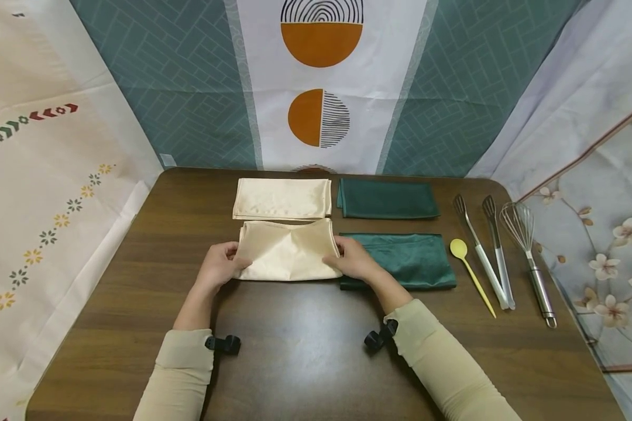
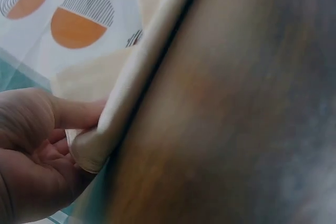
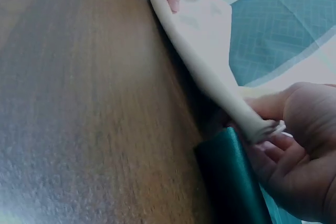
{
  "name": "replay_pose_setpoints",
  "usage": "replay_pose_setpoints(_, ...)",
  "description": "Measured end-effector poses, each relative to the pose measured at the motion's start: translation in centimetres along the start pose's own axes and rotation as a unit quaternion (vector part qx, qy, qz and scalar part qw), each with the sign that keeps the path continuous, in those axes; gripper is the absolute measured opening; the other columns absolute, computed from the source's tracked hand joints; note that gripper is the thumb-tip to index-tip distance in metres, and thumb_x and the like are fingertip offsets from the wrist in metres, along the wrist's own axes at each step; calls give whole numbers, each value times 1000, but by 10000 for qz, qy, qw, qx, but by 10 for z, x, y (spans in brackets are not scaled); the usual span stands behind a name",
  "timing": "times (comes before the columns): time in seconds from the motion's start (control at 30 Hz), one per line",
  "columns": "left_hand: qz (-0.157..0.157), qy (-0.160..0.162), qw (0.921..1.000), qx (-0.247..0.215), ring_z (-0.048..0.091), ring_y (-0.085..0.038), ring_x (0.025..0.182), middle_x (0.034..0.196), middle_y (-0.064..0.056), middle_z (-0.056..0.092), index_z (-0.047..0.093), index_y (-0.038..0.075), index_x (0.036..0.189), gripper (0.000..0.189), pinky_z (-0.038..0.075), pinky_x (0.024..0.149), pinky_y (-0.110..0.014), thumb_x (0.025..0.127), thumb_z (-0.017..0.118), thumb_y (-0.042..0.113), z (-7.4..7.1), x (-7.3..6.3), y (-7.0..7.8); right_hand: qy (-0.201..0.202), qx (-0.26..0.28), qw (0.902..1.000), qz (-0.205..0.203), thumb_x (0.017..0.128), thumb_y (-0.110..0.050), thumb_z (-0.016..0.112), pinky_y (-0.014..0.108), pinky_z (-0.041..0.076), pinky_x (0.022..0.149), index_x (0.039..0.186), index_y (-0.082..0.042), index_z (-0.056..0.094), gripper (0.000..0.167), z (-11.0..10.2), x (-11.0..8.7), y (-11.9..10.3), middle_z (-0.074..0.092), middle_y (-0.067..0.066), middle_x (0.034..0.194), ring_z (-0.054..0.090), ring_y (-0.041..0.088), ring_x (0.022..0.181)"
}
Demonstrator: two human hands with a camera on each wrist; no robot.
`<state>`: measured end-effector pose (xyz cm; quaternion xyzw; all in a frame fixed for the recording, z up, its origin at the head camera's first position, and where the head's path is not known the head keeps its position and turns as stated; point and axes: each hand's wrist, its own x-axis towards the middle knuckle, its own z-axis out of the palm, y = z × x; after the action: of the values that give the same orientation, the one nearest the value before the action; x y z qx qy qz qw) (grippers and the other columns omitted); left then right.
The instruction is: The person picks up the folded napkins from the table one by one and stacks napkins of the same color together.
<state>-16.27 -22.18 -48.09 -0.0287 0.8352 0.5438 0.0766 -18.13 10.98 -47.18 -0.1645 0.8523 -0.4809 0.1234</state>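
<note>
A folded cream satin cloth [image 1: 289, 251] is pinched at its two ends, its near edge a little off the table in the wrist views. The left hand [image 1: 222, 266] grips its left end, thumb on top and fingers beneath. At the right end the right hand [image 1: 354, 257] holds it the same way, close over the left part of a folded green cloth [image 1: 413, 263]. Just behind lies another folded cream cloth [image 1: 281, 199]. Beside that one, a second green cloth [image 1: 390, 199] is folded flat. The right wrist view shows the green cloth's rolled-looking edge [image 3: 231, 177] under the right hand.
On the right side of the brown table [image 1: 110, 292] lie a yellow spoon [image 1: 471, 275], two slotted tools with pale handles [image 1: 487, 275] [image 1: 501, 266] and a whisk [image 1: 532, 263]. A patterned cloth wall [image 1: 189, 88] stands behind the table's far edge.
</note>
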Motion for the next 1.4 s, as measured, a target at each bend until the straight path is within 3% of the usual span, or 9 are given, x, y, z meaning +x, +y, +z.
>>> replay_pose_setpoints(0.1, 59, 223, 9997, -62, 59, -10, 69, 90, -16, 69, 66, -12, 114, 23, 50, 60, -22, 95, 67, 1, 3, -1, 1, 311, 150, 9994, 38, 99, -12, 65, 35, 57, 70, 124, 0, 67, 28, 0, 0, -1, 73, 17, 104, 70, 24, 85)
replay_pose_setpoints(0.27, 150, 439, 9989, 66, 59, -16, 73, 97, -18, 65, 59, -3, 126, 27, 52, 61, -27, 102, 60, 11, 6, -2, 3, 397, 645, 9953, 597, 103, -22, 62, 35, 59, 56, 142, -7, 55, 42, 2, -1, -6, 71, 19, 107, 69, 22, 69)
replay_pose_setpoints(0.37, -41, 351, 9994, 73, 61, -17, 75, 102, -19, 65, 56, -5, 131, 39, 54, 62, -27, 98, 68, 13, 7, -2, 3, 131, 736, 9935, 862, 100, -16, 66, 36, 59, 55, 138, -2, 55, 42, 3, -1, -6, 71, 19, 100, 68, 22, 63)
replay_pose_setpoints(0.47, -377, 178, 9991, -15, 61, -14, 75, 99, -15, 68, 57, -9, 130, 49, 52, 64, -25, 91, 78, 12, 6, -4, 2, -39, 885, 9911, 998, 98, -8, 67, 34, 60, 59, 121, 5, 63, 27, 4, 0, 0, 71, 13, 89, 66, 18, 63)
replay_pose_setpoints(0.6, -661, -8, 9976, -190, 62, -11, 72, 91, -7, 73, 61, -10, 126, 48, 51, 64, -25, 87, 81, 10, 3, -7, 2, -62, 1319, 9844, 1162, 99, -7, 64, 34, 60, 62, 115, 8, 64, 21, 4, 1, 7, 65, 9, 83, 66, 18, 65)
replay_pose_setpoints(0.73, -596, 9, 9982, -104, 61, -10, 69, 84, -3, 73, 64, -6, 125, 42, 49, 59, -25, 90, 78, 13, 0, -9, 3, -93, 1428, 9831, 1145, 101, -8, 62, 36, 61, 64, 116, 7, 63, 22, 2, 2, 10, 61, 7, 79, 68, 19, 65)
replay_pose_setpoints(0.93, -389, 359, 9986, 17, 61, -11, 67, 87, -9, 74, 66, -4, 125, 36, 47, 57, -25, 95, 74, 14, 3, -13, 5, -64, 1283, 9862, 1041, 101, -11, 64, 36, 61, 64, 92, 3, 60, 16, 2, -1, 10, 44, -1, 63, 67, 20, 62)
replay_pose_setpoints(1.17, -105, 777, 9965, -276, 66, -10, 77, 101, -16, 73, 67, -4, 124, 34, 52, 68, -24, 96, 71, 14, 4, -15, 16, 293, 1176, 9908, 605, 100, -8, 64, 35, 61, 64, 117, 8, 66, 23, -1, 0, 8, 71, 13, 90, 68, 17, 72)
replay_pose_setpoints(1.4, -106, 938, 9948, -394, 63, -7, 77, 99, -12, 73, 68, -5, 124, 35, 51, 68, -20, 96, 72, 15, 3, -7, 25, 620, 1092, 9920, 149, 99, -8, 66, 39, 61, 62, 115, 8, 68, 23, -7, 7, 9, 73, 22, 95, 69, 22, 73)
